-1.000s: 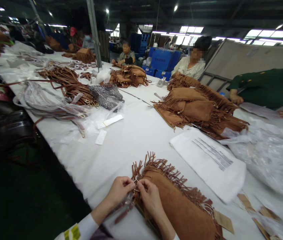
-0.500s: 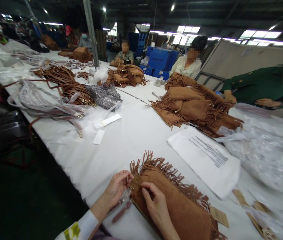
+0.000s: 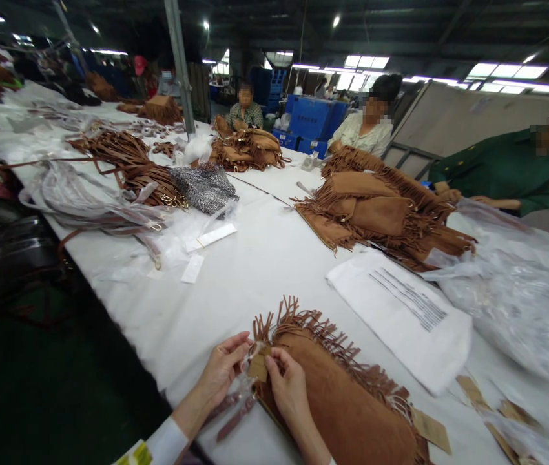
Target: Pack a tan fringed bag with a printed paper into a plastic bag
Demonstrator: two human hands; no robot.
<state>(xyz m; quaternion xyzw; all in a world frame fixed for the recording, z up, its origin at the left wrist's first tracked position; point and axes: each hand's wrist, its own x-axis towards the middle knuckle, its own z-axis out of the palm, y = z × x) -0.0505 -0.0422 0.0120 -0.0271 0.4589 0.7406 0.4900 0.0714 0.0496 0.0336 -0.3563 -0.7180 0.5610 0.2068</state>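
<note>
A brown fringed suede bag (image 3: 342, 394) lies flat on the table in front of me. Between thumb and forefinger, my right hand (image 3: 290, 382) grips a small tan hang tag (image 3: 258, 365) at the bag's left corner. My left hand (image 3: 223, 365) is closed in a pinch just left of the tag, at its thin string; the string itself is hard to make out. Below my left hand hang plastic-wrapped brown zipper pulls (image 3: 236, 418). Another tan tag (image 3: 431, 429) with pale strings lies by the bag's right end.
A white printed cloth bag (image 3: 400, 316) and clear plastic (image 3: 517, 310) lie on the right. Brown fringed bags (image 3: 376, 206) are piled beyond. Leather straps (image 3: 129, 161) and a patterned pouch (image 3: 204, 186) lie far left. More tags (image 3: 473, 391) sit at lower right. Several people work across the table.
My right hand has shifted left and up and now grips the tag, which is turned. My left hand has moved slightly down and left, still pinched. The bag stays nearly in place.
</note>
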